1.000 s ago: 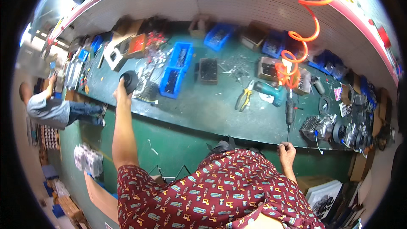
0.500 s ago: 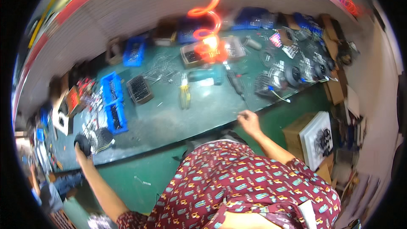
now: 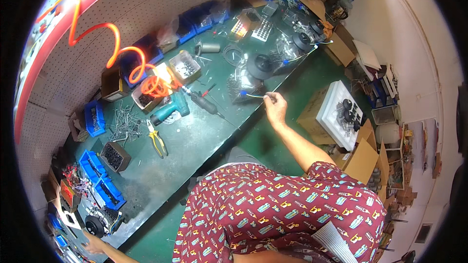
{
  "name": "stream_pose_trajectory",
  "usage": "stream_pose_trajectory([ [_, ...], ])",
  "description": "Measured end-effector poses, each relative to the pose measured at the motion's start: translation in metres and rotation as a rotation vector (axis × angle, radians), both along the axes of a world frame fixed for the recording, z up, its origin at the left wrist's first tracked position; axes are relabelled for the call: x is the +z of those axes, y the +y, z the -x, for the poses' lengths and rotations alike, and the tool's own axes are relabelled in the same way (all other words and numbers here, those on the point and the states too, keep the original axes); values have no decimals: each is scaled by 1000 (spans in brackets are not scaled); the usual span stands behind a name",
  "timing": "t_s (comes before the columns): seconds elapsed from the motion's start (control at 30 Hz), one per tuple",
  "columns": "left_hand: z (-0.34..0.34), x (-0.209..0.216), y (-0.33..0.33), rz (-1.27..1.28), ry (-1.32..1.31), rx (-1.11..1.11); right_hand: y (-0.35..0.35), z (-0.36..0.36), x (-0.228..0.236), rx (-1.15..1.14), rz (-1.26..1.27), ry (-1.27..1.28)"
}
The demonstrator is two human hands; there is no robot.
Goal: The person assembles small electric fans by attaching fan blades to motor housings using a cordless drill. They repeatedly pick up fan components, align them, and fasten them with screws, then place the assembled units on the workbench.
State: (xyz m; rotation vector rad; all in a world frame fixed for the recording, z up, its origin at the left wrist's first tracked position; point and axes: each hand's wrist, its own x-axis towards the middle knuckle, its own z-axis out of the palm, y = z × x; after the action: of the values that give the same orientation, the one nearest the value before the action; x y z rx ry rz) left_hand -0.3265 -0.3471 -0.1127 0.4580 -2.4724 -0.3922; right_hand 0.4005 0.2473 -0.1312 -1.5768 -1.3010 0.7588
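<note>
At the lower left, my left hand (image 3: 95, 244) is beside a motor with a black round hub (image 3: 94, 225) and wires. Its fingers look stretched out and free of the hub, though partly blurred. My right hand (image 3: 276, 108) is over the near edge of the bench, thumb and fingers pinched together. Their tips meet the end of a pale wire (image 3: 254, 96) with a blue connector. This wire comes from a bagged motor (image 3: 246, 80) with a black disc hub (image 3: 260, 66) at the bench edge.
On the green bench (image 3: 170, 180) lie yellow-handled pliers (image 3: 157, 142), a teal power drill (image 3: 170, 109), a dark electric screwdriver (image 3: 207, 103) and loose metal rods (image 3: 125, 124). Blue bins (image 3: 108, 192) hold small parts. An orange coiled hose (image 3: 114, 44) hangs above. Cartons (image 3: 312, 109) stand right.
My view has swung to the right. My right hand has come to the bagged motor's wire. My left hand has come off the black hub it was touching.
</note>
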Motion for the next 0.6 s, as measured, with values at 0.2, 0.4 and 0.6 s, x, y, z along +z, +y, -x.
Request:
stream_pose_trajectory([
  [0.2,-45,-17,77,600,107,-42,42,-4,17,279,-231,-654],
  [0.4,-155,-13,203,53,-276,-123,50,-60,-7,279,37,-74],
  [0.6,-176,-95,138,-183,-490,-199,70,-70,-23,364,35,-43],
])
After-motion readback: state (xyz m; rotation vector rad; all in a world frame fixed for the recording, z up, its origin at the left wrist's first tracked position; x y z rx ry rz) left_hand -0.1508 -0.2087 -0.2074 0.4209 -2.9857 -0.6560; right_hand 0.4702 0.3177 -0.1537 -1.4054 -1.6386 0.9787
